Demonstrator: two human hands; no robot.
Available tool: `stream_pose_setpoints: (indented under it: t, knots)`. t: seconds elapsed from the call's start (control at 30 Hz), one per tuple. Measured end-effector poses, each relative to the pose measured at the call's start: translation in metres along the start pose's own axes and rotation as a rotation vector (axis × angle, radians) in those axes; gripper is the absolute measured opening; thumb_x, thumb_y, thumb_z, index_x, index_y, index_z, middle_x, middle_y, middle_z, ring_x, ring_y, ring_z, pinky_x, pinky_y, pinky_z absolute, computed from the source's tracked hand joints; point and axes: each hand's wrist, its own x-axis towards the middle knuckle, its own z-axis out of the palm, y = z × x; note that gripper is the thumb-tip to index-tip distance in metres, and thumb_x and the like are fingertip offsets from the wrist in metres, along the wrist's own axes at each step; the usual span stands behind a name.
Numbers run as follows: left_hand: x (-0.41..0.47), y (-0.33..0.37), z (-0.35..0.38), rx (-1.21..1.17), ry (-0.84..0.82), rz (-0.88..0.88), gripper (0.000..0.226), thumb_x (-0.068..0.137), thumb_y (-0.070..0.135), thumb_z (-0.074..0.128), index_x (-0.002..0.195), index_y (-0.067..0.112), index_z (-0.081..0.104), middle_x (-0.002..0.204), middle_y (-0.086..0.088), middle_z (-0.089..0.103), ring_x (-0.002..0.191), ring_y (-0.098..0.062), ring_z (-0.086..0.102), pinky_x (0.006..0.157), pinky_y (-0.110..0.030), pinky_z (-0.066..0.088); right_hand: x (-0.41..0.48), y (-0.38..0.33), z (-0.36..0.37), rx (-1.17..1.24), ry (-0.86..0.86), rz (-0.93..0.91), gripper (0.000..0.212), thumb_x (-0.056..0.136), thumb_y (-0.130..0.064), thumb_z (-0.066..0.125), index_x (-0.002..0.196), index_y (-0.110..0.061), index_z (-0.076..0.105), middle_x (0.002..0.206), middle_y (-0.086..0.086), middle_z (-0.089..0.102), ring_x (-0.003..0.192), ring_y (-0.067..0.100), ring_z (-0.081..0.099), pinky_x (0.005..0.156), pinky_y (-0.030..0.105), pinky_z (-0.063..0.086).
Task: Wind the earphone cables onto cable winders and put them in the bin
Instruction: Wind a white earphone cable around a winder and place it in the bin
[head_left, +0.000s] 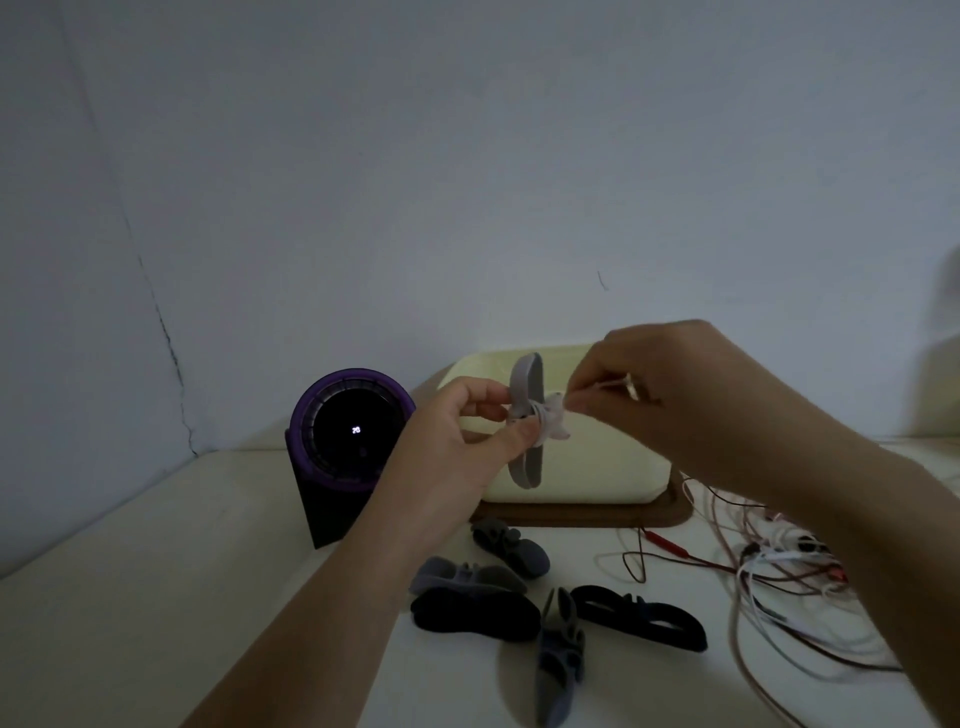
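Note:
My left hand (462, 426) pinches a pale grey cable winder (525, 379) at its middle and holds it upright in front of the cream bin (597, 467). A pale pink earphone cable (550, 415) is wrapped a few turns around the winder's waist. My right hand (660, 395) pinches the cable just right of the winder. The cable trails down under my right forearm to a tangle of pink, white and red earphone cables (779, 566) on the table. Several dark and grey winders (483, 608) lie on the table below my hands.
The bin stands on a brown wooden tray (582, 514) against the wall. A black device with a purple ring and a lit round display (353, 431) stands left of the bin. The white table ends in a wall corner at the left.

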Motion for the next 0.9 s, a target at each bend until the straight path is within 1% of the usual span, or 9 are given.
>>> stream_pose_setpoints:
  t: [0.13,0.23,0.3,0.37,0.5,0.6,0.67,0.73,0.9]
  knots:
    - [-0.002,-0.001,0.001,0.015,-0.129,0.020,0.021,0.081,0.037,0.071,0.099,0.035,0.061,0.103,0.018,0.065,0.078,-0.005,0.065,0.077,-0.023,0.046,-0.001,0.007,-0.011,0.045,0.087,0.020,0.011,0.074,-0.040,0.061,0.071,-0.030,0.062,0.063,-0.018,0.055,0.070,-0.009,0.053,0.066,0.008,0.042]
    - [-0.006,0.005,0.002,-0.018,-0.235,0.056,0.019,0.083,0.025,0.070,0.101,0.029,0.064,0.099,0.016,0.069,0.074,-0.007,0.066,0.080,-0.025,0.053,-0.002,0.012,-0.015,0.123,0.113,0.073,0.011,0.074,-0.035,0.069,0.068,-0.031,0.061,0.050,-0.019,0.056,0.054,-0.006,0.051,0.052,0.006,0.038]
    - [-0.008,0.010,0.001,-0.076,-0.305,0.080,0.022,0.082,0.021,0.070,0.103,0.024,0.065,0.102,0.011,0.070,0.077,-0.012,0.067,0.081,-0.026,0.055,-0.003,0.019,-0.014,0.226,0.115,0.106,0.017,0.072,-0.044,0.065,0.068,-0.027,0.065,0.050,-0.013,0.057,0.043,0.003,0.043,0.045,0.010,0.032]
    - [-0.009,0.013,0.002,-0.139,-0.363,0.101,0.026,0.078,0.021,0.070,0.103,0.021,0.065,0.105,0.006,0.070,0.078,-0.012,0.067,0.078,-0.025,0.055,-0.003,0.028,-0.011,0.339,0.125,0.142,0.031,0.064,-0.055,0.060,0.070,-0.026,0.068,0.057,0.003,0.062,0.048,0.008,0.042,0.051,0.019,0.035]
    - [-0.010,0.016,0.003,-0.290,-0.412,0.110,0.025,0.076,0.018,0.078,0.099,0.023,0.069,0.107,0.002,0.071,0.091,-0.017,0.067,0.084,-0.030,0.056,-0.004,0.035,0.002,0.658,0.071,0.200,0.022,0.066,-0.046,0.063,0.066,-0.024,0.069,0.064,-0.005,0.065,0.060,0.006,0.052,0.062,0.020,0.044]
    - [-0.009,0.019,0.004,-0.417,-0.382,0.125,0.024,0.071,0.026,0.077,0.095,0.032,0.073,0.110,0.003,0.071,0.100,-0.021,0.066,0.092,-0.039,0.053,-0.004,0.031,0.026,0.799,0.008,0.202,0.016,0.078,-0.028,0.066,0.062,-0.031,0.069,0.063,-0.005,0.064,0.060,0.013,0.055,0.062,0.025,0.048]
    - [-0.008,0.021,0.004,-0.546,-0.302,0.117,0.024,0.072,0.022,0.080,0.095,0.025,0.074,0.109,-0.003,0.071,0.098,-0.021,0.068,0.088,-0.034,0.056,-0.003,0.025,0.044,0.837,0.030,0.203,0.027,0.087,-0.027,0.061,0.061,-0.031,0.068,0.055,-0.009,0.056,0.054,0.011,0.047,0.055,0.024,0.043]
    - [-0.007,0.023,0.003,-0.704,-0.243,0.083,0.027,0.075,0.016,0.069,0.101,0.012,0.069,0.108,-0.007,0.072,0.096,-0.020,0.070,0.080,-0.028,0.058,-0.002,0.019,0.056,0.848,0.033,0.283,0.034,0.094,-0.024,0.056,0.062,-0.026,0.067,0.051,-0.010,0.047,0.052,0.011,0.039,0.058,0.032,0.035]
    - [0.002,0.016,-0.006,-0.896,-0.092,-0.068,0.035,0.079,0.015,0.059,0.111,0.005,0.064,0.102,-0.007,0.073,0.089,-0.015,0.071,0.071,-0.022,0.056,-0.003,0.008,0.053,0.627,-0.024,0.269,0.020,0.092,-0.032,0.054,0.082,-0.031,0.071,0.051,-0.013,0.041,0.053,0.010,0.036,0.055,0.024,0.033]
